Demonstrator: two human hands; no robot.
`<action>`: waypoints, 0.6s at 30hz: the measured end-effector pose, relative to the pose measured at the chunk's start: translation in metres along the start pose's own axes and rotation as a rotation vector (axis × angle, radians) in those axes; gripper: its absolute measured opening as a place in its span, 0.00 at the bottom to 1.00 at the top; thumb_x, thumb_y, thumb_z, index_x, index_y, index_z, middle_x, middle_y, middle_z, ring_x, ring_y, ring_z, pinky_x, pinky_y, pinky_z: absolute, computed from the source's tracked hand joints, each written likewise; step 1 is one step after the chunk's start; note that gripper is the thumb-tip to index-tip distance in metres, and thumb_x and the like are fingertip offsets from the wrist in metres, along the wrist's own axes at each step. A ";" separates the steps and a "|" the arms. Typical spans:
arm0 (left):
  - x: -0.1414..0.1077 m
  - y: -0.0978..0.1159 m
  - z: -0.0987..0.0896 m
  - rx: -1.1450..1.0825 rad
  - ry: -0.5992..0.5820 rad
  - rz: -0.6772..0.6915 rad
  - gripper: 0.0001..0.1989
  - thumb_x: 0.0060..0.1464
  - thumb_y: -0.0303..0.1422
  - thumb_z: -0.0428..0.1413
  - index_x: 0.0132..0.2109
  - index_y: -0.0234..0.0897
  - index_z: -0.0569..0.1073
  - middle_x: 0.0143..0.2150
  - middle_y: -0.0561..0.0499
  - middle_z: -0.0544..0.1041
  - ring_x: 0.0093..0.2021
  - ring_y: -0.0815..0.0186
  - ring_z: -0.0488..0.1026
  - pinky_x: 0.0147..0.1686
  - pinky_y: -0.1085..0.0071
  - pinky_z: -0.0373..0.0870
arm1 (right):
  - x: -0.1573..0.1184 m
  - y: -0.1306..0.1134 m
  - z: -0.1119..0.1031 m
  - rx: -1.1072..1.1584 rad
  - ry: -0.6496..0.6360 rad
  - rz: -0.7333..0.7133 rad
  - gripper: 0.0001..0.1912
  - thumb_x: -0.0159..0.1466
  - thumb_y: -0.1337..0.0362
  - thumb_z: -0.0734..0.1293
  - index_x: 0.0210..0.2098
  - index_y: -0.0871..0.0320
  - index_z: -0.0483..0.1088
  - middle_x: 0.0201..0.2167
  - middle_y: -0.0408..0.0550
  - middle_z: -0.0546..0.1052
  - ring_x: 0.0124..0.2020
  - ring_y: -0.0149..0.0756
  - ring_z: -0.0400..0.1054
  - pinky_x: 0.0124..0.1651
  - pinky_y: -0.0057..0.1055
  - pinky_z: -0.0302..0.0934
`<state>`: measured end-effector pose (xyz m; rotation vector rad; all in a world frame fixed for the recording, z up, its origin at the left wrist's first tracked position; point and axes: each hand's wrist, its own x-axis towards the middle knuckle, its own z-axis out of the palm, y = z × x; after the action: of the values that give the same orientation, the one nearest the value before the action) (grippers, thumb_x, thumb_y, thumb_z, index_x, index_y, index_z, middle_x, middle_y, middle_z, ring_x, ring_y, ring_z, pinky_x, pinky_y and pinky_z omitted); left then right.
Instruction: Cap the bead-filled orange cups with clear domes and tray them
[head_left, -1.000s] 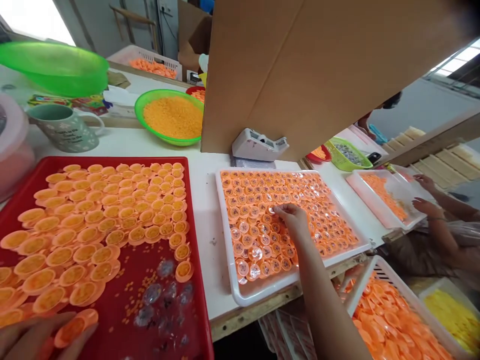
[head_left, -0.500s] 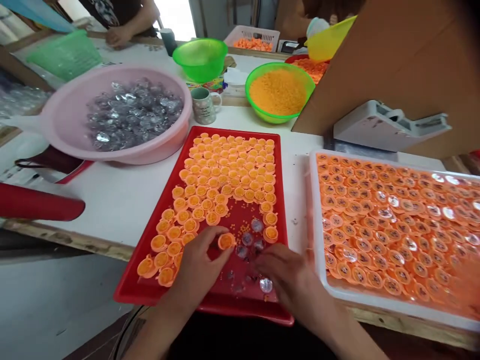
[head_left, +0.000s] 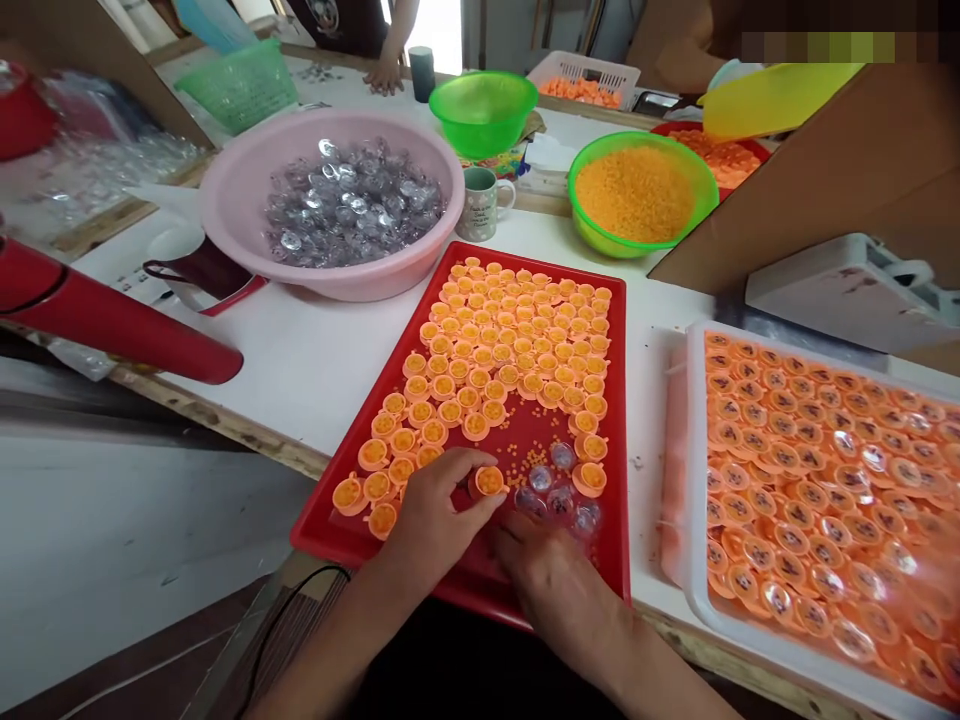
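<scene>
Between thumb and forefinger of my left hand [head_left: 435,510] is a small orange toy cup [head_left: 490,482] with yellow-orange bits inside. Close beside it, my right hand [head_left: 559,580] is low over the red tray [head_left: 517,418], its fingers curled and their tips partly hidden; what they hold, if anything, I cannot make out. Several clear, silvery discs [head_left: 561,500] lie on the tray just beyond my right hand, with loose yellow bits [head_left: 534,458] scattered near them. Rows of filled orange cups [head_left: 517,320] cover the tray's far part and left side.
A white-rimmed bin [head_left: 697,480] of covered orange cups stands right. Behind the tray are a pink basin [head_left: 232,215] of silvery discs, a mug [head_left: 480,205] and a green bowl [head_left: 645,245] of yellow bits. A red cylinder [head_left: 150,325] juts in from the left. Another person's hand [head_left: 384,75] rests across the table.
The view has swung left, so things sit further right. My right hand has moved from the discs toward the cup in my left hand, which stays held.
</scene>
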<state>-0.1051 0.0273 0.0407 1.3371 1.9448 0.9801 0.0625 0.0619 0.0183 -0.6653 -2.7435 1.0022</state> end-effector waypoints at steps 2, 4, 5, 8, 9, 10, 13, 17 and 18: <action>-0.001 -0.001 -0.001 -0.019 -0.001 0.000 0.09 0.52 0.26 0.58 0.41 0.41 0.75 0.40 0.53 0.81 0.42 0.63 0.78 0.44 0.66 0.76 | -0.004 0.001 -0.011 0.104 0.030 0.037 0.15 0.60 0.82 0.58 0.29 0.58 0.70 0.28 0.46 0.72 0.27 0.34 0.66 0.29 0.28 0.63; -0.001 -0.002 0.000 -0.019 -0.008 -0.011 0.09 0.52 0.27 0.59 0.42 0.41 0.75 0.41 0.53 0.81 0.41 0.63 0.78 0.42 0.67 0.77 | -0.007 0.001 -0.025 0.274 0.138 0.106 0.13 0.65 0.77 0.59 0.35 0.58 0.72 0.31 0.47 0.73 0.30 0.34 0.68 0.33 0.28 0.64; -0.001 -0.001 0.000 -0.019 -0.023 -0.017 0.09 0.52 0.28 0.59 0.42 0.41 0.75 0.40 0.52 0.81 0.40 0.63 0.78 0.41 0.67 0.77 | -0.007 0.001 -0.031 0.370 0.198 0.153 0.11 0.67 0.74 0.60 0.38 0.57 0.73 0.33 0.47 0.74 0.31 0.33 0.69 0.34 0.28 0.65; 0.000 0.005 0.004 -0.033 -0.099 -0.034 0.08 0.51 0.29 0.61 0.41 0.40 0.76 0.38 0.53 0.81 0.38 0.63 0.78 0.39 0.68 0.76 | -0.005 0.003 -0.042 0.660 0.259 0.298 0.10 0.71 0.64 0.60 0.44 0.55 0.73 0.31 0.44 0.75 0.27 0.30 0.69 0.31 0.26 0.64; 0.000 0.007 0.006 -0.040 -0.121 -0.037 0.08 0.51 0.29 0.61 0.40 0.40 0.76 0.37 0.53 0.81 0.38 0.62 0.78 0.39 0.67 0.76 | -0.004 0.004 -0.042 0.749 0.244 0.337 0.10 0.71 0.62 0.60 0.44 0.55 0.73 0.27 0.42 0.74 0.24 0.29 0.68 0.29 0.26 0.63; 0.000 0.010 0.007 -0.045 -0.134 -0.041 0.08 0.51 0.29 0.61 0.40 0.40 0.76 0.37 0.52 0.81 0.38 0.62 0.78 0.39 0.67 0.76 | -0.003 0.007 -0.041 0.824 0.236 0.373 0.11 0.71 0.60 0.60 0.43 0.56 0.73 0.24 0.40 0.72 0.22 0.29 0.66 0.27 0.25 0.62; 0.000 0.015 0.010 -0.043 -0.135 -0.057 0.10 0.48 0.25 0.61 0.40 0.39 0.76 0.37 0.52 0.81 0.37 0.62 0.78 0.39 0.66 0.76 | -0.005 0.016 -0.038 0.926 0.334 0.484 0.12 0.69 0.56 0.62 0.39 0.57 0.72 0.19 0.38 0.69 0.20 0.29 0.65 0.25 0.26 0.61; 0.000 0.017 0.010 -0.132 -0.156 -0.084 0.09 0.48 0.25 0.61 0.38 0.39 0.76 0.37 0.53 0.81 0.38 0.63 0.78 0.39 0.67 0.75 | -0.011 0.024 -0.041 0.937 0.472 0.584 0.11 0.66 0.56 0.67 0.38 0.59 0.74 0.19 0.40 0.71 0.21 0.30 0.66 0.26 0.27 0.63; 0.000 0.018 0.010 -0.181 -0.168 -0.098 0.08 0.49 0.25 0.60 0.38 0.39 0.75 0.38 0.53 0.80 0.39 0.63 0.77 0.40 0.67 0.75 | -0.012 0.025 -0.042 0.953 0.487 0.596 0.11 0.64 0.57 0.68 0.40 0.58 0.74 0.20 0.40 0.71 0.21 0.30 0.66 0.25 0.27 0.63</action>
<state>-0.0876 0.0341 0.0496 1.1726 1.7351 0.9407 0.0936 0.0973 0.0348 -1.2919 -1.3965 1.7515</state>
